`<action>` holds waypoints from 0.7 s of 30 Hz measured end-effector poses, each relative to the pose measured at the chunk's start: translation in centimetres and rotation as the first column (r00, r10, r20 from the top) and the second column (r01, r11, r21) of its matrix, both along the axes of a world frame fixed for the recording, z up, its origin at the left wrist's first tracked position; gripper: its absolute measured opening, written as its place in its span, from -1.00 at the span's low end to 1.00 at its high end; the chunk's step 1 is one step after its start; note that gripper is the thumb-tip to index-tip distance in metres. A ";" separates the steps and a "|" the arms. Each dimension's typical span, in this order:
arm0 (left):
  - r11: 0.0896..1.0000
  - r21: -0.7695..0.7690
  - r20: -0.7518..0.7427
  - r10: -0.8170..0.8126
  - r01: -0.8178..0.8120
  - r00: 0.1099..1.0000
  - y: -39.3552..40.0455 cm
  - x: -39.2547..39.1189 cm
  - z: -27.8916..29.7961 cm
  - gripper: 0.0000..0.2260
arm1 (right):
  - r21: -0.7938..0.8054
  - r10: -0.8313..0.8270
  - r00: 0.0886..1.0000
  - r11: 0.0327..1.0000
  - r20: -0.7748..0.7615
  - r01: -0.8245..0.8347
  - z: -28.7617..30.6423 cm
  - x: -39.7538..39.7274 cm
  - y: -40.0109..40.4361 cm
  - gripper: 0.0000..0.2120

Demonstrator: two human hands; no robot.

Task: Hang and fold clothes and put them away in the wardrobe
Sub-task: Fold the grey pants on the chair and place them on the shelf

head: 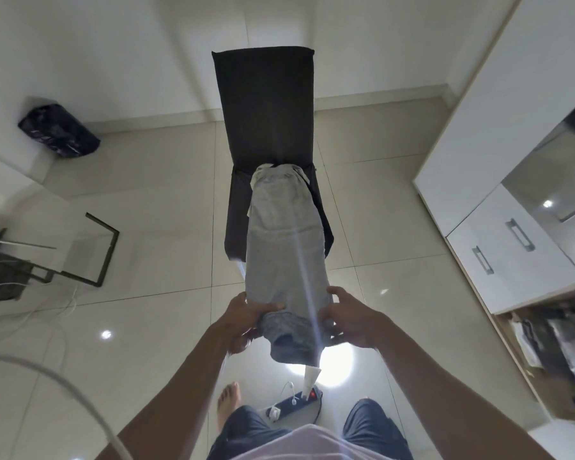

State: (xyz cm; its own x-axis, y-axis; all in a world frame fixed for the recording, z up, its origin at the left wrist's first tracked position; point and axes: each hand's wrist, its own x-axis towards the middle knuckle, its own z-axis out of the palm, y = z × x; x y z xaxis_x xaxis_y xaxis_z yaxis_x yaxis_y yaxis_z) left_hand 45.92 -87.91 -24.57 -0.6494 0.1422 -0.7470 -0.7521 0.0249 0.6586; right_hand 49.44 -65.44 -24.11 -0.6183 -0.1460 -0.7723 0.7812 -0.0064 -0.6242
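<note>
Grey cotton garment (284, 247), soft, light, limp; near end pinched by left hand (246, 318) and right hand (349, 322), far end draped beyond on dark chair (263, 107); best gripped at edges.

A grey garment (284, 247) stretches from the seat of a dark covered chair (264, 107) toward the person. The left hand (246, 322) and right hand (351, 322) grip its near, bunched end on either side. Right of the chair stands a white wardrobe (498, 180); nearer the person than the chair, a power strip (296, 405) lies on the tiled floor (153, 200).
</note>
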 end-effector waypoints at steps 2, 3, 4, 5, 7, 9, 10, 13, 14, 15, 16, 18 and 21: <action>0.998 -0.032 0.019 -0.055 0.055 0.998 0.4 0.3 0.4 -0.51 | 0.005 0.041 0.997 0.999 0.060 -0.041 -0.2 0.4 0.2 -0.43; 0.996 -0.050 0.030 -0.074 0.075 0.997 0.6 0.4 0.5 -0.57 | -0.004 0.038 0.997 0.999 0.063 -0.038 -0.3 0.4 0.3 -0.57; 0.994 -0.078 0.048 -0.079 0.083 0.996 0.7 0.3 0.4 -0.57 | -0.045 0.014 0.997 0.999 0.073 -0.010 -0.4 0.3 0.6 -0.71; 0.990 -0.114 0.071 -0.076 0.084 0.995 0.7 0.1 0.2 -0.55 | -0.101 -0.028 0.995 0.994 0.092 0.037 -0.3 0.2 0.5 -0.85; 0.975 -0.209 0.080 -0.057 0.072 0.995 1.0 -0.2 0.5 -0.51 | -0.121 -0.086 0.995 0.988 0.054 0.092 0.2 0.0 0.5 -0.87; 0.953 -0.302 -0.043 -0.018 0.004 0.999 1.7 -0.5 0.5 -0.37 | 0.023 -0.067 0.988 0.997 -0.136 0.071 -0.1 -0.4 1.0 -0.82; 0.942 -0.332 -0.131 0.009 -0.053 0.991 2.0 -0.7 0.5 -0.43 | 0.062 -0.041 0.975 0.997 -0.217 0.056 -0.3 -0.6 1.4 -0.80; 0.971 -0.166 -0.295 0.120 -0.174 0.948 3.5 -0.5 1.8 -0.82 | 0.014 0.018 0.942 1.000 -0.335 -0.014 0.6 -1.3 2.7 -0.82; 0.979 -0.100 -0.300 0.143 -0.180 0.943 4.1 -0.4 2.3 -0.78 | -0.035 0.039 0.944 0.998 -0.329 -0.054 0.9 -1.6 3.4 -0.80; 0.987 -0.044 -0.322 0.129 -0.151 0.938 4.2 -0.3 2.7 -0.73 | -0.096 0.058 0.945 0.991 -0.322 -0.093 1.3 -1.8 3.9 -0.79; 0.993 0.009 -0.347 0.113 -0.117 0.931 4.3 -0.2 3.1 -0.68 | -0.133 0.103 0.942 0.979 -0.319 -0.152 1.7 -2.2 4.6 -0.78; 0.999 0.041 -0.367 0.007 0.008 0.930 4.1 -0.1 3.5 -0.39 | -0.170 0.210 0.912 0.944 -0.352 -0.283 1.8 -3.2 5.9 -0.70; 0.958 -0.213 -0.393 -0.264 0.192 0.881 4.0 -0.2 3.5 0.08 | -0.093 0.354 0.838 0.900 -0.415 -0.426 1.3 -5.7 7.3 -0.27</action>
State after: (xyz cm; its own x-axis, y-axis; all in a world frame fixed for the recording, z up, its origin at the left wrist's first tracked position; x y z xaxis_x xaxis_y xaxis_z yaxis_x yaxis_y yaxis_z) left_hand 45.69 -83.93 -21.06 -0.8681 0.2234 -0.4432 -0.3728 0.2962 0.8794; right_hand 43.76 -58.13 -22.81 -0.7194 -0.5467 -0.4284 0.4445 0.1115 -0.8888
